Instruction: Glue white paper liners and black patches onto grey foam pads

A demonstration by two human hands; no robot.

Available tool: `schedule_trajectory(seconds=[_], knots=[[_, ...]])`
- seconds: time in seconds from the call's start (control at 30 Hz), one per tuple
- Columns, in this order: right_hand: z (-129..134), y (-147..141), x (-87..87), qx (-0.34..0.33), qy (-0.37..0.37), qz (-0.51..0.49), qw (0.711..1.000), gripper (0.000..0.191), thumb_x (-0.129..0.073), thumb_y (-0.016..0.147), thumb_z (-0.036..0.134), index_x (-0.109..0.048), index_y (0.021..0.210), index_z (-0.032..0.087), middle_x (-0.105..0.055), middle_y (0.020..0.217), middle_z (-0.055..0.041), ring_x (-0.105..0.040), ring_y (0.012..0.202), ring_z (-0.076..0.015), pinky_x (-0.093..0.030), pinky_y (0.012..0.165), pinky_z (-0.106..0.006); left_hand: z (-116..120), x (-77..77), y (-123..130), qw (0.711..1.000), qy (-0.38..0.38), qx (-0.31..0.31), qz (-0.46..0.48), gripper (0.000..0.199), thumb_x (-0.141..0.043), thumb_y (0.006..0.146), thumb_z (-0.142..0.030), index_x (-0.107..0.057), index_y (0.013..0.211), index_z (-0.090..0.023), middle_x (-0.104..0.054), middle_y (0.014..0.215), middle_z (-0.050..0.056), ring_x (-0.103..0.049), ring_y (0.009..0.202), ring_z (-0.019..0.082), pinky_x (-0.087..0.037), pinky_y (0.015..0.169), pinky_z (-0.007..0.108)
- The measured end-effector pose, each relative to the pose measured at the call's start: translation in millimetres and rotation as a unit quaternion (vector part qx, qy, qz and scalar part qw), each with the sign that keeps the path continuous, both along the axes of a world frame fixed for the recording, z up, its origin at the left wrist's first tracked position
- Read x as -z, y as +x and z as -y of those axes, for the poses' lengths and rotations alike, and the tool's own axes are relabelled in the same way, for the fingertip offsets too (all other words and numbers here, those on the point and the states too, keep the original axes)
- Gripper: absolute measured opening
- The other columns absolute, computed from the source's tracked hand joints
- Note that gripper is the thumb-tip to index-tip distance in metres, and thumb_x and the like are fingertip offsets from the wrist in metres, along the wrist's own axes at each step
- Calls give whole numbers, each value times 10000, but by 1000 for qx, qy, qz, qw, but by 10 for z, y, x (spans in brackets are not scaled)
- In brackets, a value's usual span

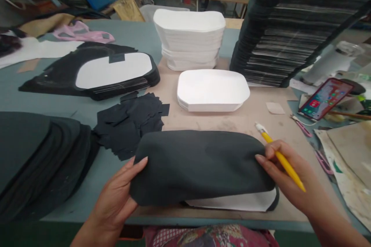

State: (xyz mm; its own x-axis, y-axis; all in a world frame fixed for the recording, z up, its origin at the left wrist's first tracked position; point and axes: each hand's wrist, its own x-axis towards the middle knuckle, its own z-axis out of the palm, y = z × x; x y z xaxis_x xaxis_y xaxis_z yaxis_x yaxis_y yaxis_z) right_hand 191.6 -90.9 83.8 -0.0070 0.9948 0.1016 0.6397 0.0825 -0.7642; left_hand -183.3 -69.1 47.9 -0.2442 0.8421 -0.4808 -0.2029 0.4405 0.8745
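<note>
Folding underway: dark fabric sheet [199,166] is bent over white paper pattern [232,202] at near table edge [203,222]; sheet is clamped by L hand [116,197], yellow-handled tool [282,160] by R hand [290,173], fingers closed.

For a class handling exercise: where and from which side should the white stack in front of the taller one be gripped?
Take the white stack by its two short rounded ends, fingers coming in from left and right. It is long and low, so holding one end alone would likely let its layers slide, and the dark scraps lie apart on the left.
</note>
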Motion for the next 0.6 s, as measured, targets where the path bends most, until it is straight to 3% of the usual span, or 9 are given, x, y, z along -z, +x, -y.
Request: schedule_trajectory(seconds=[0.1,0.27,0.37,0.47,0.6], knots=[[175,397,113,59,6,29,998,253,-680,908,411,-477,909,260,-486,764,30,-488,535,-112,-416,462,-214,-74,-74,263,991,-71,96,60,464,-846,637,-456,-772,1011,-192,-794,888,109,-756,877,338,-638,774,448],[374,590,579,77,-57,117,989,211,-590,948,445,-475,974,270,-616,820,-10,-612,603,-166,-475,556,-269,-20,203,418,966,-67,247,-45,373,-816,693,-480,-731,910,-187,-763,803,56,-728,761,274,-607,749,396],[454,558,788,89,-66,164,980,196,-548,968,454,-469,978,276,-652,814,-6,-639,596,-181,-462,560,-279,19,330,421,943,-26,272,-192,339,-711,775,-536,-647,734,-206,-650,636,3,-644,647,222,-532,625,302],[482,563,833,109,-50,198,973,205,-541,972,467,-470,975,276,-659,822,-8,-651,602,-194,-452,567,-287,19,356,410,900,4,279,-335,408,-635,803,-561,-508,618,-221,-466,523,-42,-474,529,155,-364,523,244],[442,613,823,123,-44,215,968,200,-541,972,460,-473,978,272,-668,830,-19,-658,607,-202,-444,564,-288,-1,364,419,874,1,309,-375,427,-551,847,-589,-478,644,-221,-418,553,-49,-427,557,143,-310,545,238]])
